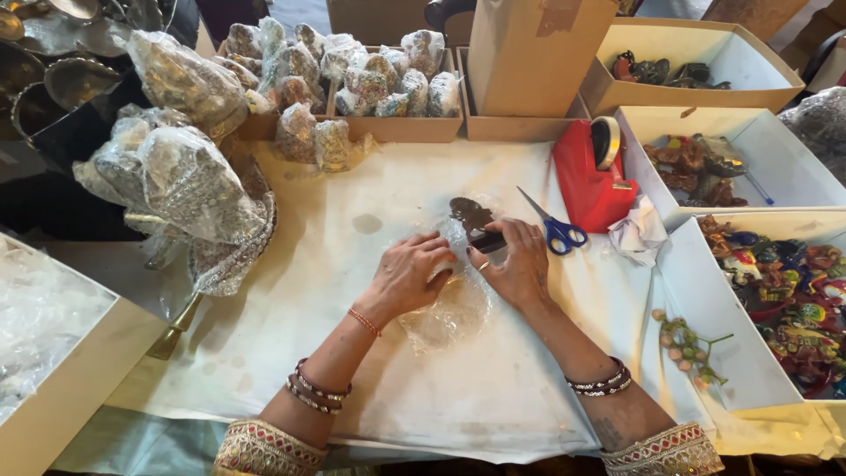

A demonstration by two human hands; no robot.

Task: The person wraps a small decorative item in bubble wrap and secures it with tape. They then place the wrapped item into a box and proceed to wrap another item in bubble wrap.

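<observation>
Embroidered cuffs and beaded bangles sit nearest, on forearms that reach out over the white-covered table. Just beyond, the left hand lies palm down on a sheet of clear plastic wrap, its fingers curled over the crinkled film and pressing it flat. Touching the same sheet, the right hand closes its fingers around the lower end of a small dark metal ornament, whose upper part sticks out past the fingertips and rests on the wrap near the table's middle. Right of that hand lie blue-handled scissors, then a crumpled tissue and a red tape dispenser. Farther back stand cardboard boxes of wrapped pieces; white trays of painted figurines line the right side.
</observation>
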